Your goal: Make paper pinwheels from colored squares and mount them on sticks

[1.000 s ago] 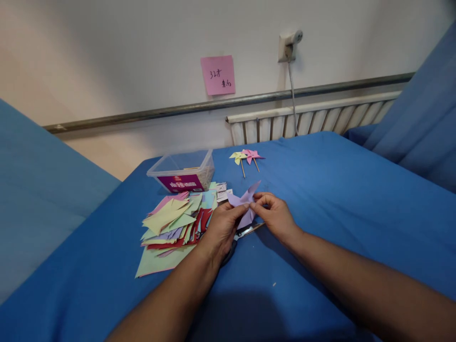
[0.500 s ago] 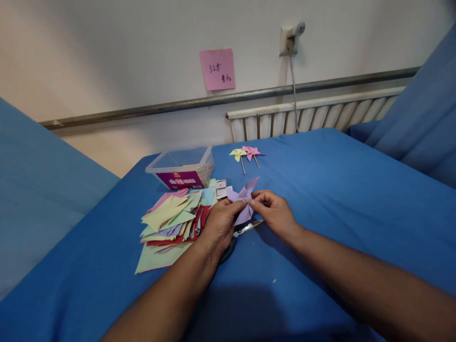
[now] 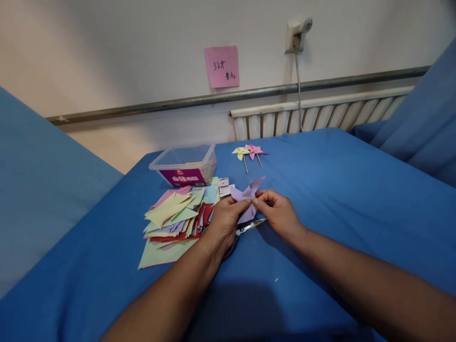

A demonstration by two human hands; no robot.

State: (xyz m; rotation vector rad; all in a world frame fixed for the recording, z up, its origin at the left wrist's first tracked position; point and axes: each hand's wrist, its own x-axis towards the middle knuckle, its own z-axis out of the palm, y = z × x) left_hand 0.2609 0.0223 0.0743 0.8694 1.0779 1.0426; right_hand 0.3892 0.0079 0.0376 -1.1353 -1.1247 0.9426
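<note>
Between my two hands is a purple paper pinwheel point(image 3: 248, 194), its pointed blades spread around a gathered middle. My left hand point(image 3: 231, 216) grips it from the left, thumb pressed near the centre. From the right, my right hand point(image 3: 277, 209) pinches the same middle with thumb and forefinger. The fingertips cover the pinwheel's centre. Scissors point(image 3: 245, 229) lie on the blue cloth point(image 3: 320, 285) just beneath, their dark handles partly behind my left wrist. A loose pile of coloured paper pieces point(image 3: 174, 218) lies to the left of my left hand.
A clear plastic box point(image 3: 185, 166) with a purple label stands behind the paper pile. Further back lie a yellow pinwheel point(image 3: 241, 152) and a pink pinwheel point(image 3: 254, 151) on sticks. Small white printed slips point(image 3: 224, 187) sit beside the papers. A radiator point(image 3: 317, 114) lines the wall.
The whole view has shifted slightly, so everything appears a little further right. Both hands keep their hold on the purple pinwheel, with barely any change in finger position.
</note>
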